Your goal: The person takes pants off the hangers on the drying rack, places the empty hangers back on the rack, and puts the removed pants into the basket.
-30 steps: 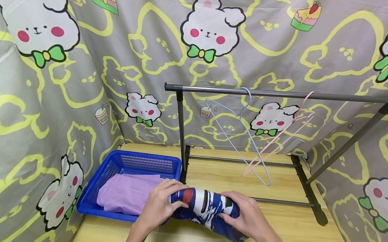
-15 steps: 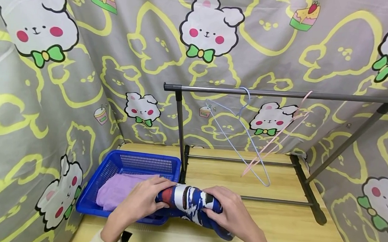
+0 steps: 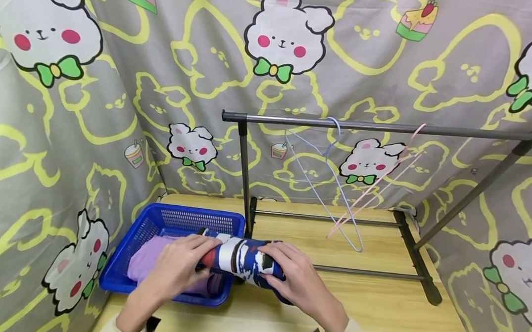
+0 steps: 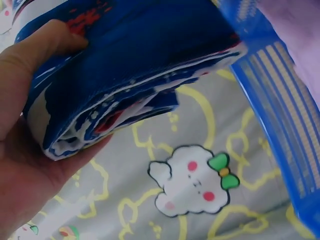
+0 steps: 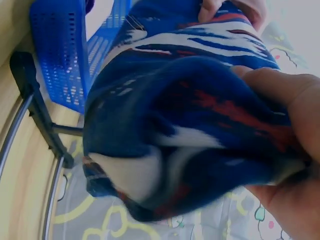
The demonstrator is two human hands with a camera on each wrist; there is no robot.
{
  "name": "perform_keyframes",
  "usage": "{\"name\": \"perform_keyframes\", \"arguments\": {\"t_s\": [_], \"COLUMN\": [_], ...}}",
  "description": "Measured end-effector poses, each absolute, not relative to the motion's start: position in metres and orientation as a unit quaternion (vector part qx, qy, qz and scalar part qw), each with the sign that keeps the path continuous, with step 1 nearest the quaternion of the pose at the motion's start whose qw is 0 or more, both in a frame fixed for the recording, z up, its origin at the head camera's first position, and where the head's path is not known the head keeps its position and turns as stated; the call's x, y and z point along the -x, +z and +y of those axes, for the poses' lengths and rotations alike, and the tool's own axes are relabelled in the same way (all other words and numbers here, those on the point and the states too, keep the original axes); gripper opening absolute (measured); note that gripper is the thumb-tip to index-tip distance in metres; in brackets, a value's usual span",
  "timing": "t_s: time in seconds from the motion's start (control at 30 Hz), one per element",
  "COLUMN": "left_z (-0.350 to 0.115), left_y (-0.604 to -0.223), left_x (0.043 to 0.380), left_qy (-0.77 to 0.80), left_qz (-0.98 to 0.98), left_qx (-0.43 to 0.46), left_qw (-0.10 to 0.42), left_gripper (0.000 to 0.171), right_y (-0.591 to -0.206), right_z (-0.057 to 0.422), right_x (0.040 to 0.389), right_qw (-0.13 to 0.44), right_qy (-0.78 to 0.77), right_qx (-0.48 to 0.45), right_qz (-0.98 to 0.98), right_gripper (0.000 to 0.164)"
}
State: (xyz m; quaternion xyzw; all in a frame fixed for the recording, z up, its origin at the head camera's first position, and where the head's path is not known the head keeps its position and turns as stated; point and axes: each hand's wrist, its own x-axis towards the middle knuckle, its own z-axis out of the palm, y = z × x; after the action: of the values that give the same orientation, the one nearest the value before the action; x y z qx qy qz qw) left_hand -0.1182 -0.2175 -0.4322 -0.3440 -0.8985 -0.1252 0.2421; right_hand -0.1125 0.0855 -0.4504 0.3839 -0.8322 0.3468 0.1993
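Both hands hold a folded, rolled-looking garment [image 3: 233, 256] of blue cloth with white, red and dark patches. My left hand [image 3: 177, 261] grips its left end, over the right side of the blue plastic basket [image 3: 201, 217]. At the other end my right hand [image 3: 299, 276] grips it, fingers over the top and thumb on the near side. Layered fold edges of the garment [image 4: 145, 55] show in the left wrist view. From the right wrist, the garment's near end [image 5: 200, 135] is a loose hollow fold. Lilac cloth [image 3: 143, 257] lies in the basket, partly hidden by my left hand.
A dark metal clothes rack [image 3: 290, 120] stands behind and to the right on the wooden table [image 3: 375, 309]. From its bar hang a blue hanger [image 3: 342, 189] and a pink hanger [image 3: 376, 195]. Patterned grey curtain [image 3: 208, 49] encloses the back and sides.
Both hands have carried the patterned garment leftward and a little away from me, so that its left end now overlaps the basket. The grip stays on both ends.
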Motion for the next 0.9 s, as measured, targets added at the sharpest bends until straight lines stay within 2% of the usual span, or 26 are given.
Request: {"name": "perform_keyframes", "arguments": {"t_s": [0.17,0.37,0.5,0.63,0.73,0.9], "left_z": [-0.234,-0.248,-0.261,-0.275,-0.284,-0.302], "left_y": [-0.429,-0.431,-0.434,-0.442,-0.449,-0.463], "left_x": [0.125,0.126,0.131,0.134,0.136,0.136], "left_qy": [-0.112,-0.110,-0.099,-0.102,-0.113,-0.117], "left_qz": [-0.884,-0.876,-0.881,-0.888,-0.894,-0.907], "left_qx": [0.351,0.344,0.327,0.309,0.293,0.261], "left_qw": [0.289,0.320,0.327,0.325,0.320,0.310], "left_gripper": [0.069,0.069,0.068,0.071,0.074,0.082], "right_y": [-0.445,-0.441,-0.443,-0.448,-0.455,-0.469], "right_z": [0.071,0.056,0.039,0.020,0.005,-0.019], "right_x": [0.115,0.121,0.133,0.147,0.160,0.173], "right_qw": [0.179,0.176,0.203,0.253,0.293,0.325], "right_qy": [0.338,0.322,0.310,0.276,0.243,0.208], "right_qx": [-0.396,-0.408,-0.419,-0.443,-0.460,-0.481], "right_qz": [-0.835,-0.836,-0.829,-0.815,-0.802,-0.787], "right_gripper": [0.063,0.067,0.065,0.058,0.053,0.053]}}
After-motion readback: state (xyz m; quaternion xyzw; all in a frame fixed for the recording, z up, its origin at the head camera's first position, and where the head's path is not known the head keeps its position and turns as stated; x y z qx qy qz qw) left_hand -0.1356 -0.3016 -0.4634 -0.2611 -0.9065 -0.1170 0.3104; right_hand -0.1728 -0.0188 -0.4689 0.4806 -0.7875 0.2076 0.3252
